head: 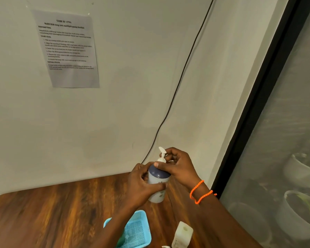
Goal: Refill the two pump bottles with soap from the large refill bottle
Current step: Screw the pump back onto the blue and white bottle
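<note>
A pale pump bottle (157,193) with a dark blue shoulder and a white pump head (162,154) is held up above the wooden table (52,212). My left hand (141,185) grips the bottle's body from the left. My right hand (179,167) has its fingers curled round the pump head and its collar, with the thumb on the blue shoulder. A large whitish refill bottle (183,235) stands at the lower edge, below my right forearm; its lower part is cut off by the frame.
A light blue mesh basket (136,230) sits on the table near the front, partly under my left forearm. A printed sheet (68,49) hangs on the wall, and a black cable (179,81) runs down it. A dark-framed window (261,104) with plant pots behind stands at right.
</note>
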